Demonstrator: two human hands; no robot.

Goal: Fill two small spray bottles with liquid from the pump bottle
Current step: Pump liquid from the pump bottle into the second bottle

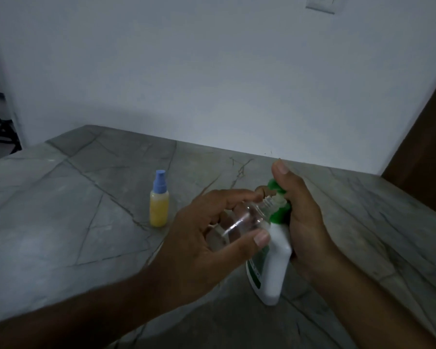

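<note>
Two small spray bottles are in my view, plus one pump bottle. One spray bottle [159, 200] stands upright on the grey stone counter [61, 210], capped in blue and filled with yellow liquid, well apart to the left of both hands. The second, a clear bottle [239, 221] with no cap, I see tilted on its side in the left hand [207, 238], fingers and thumb curled round its body, its open neck touching the green pump head. The white pump bottle [275, 268] stands on the counter, leaning a little; the right hand [305, 217] is wrapped round its neck from behind, thumb raised above the pump.
</note>
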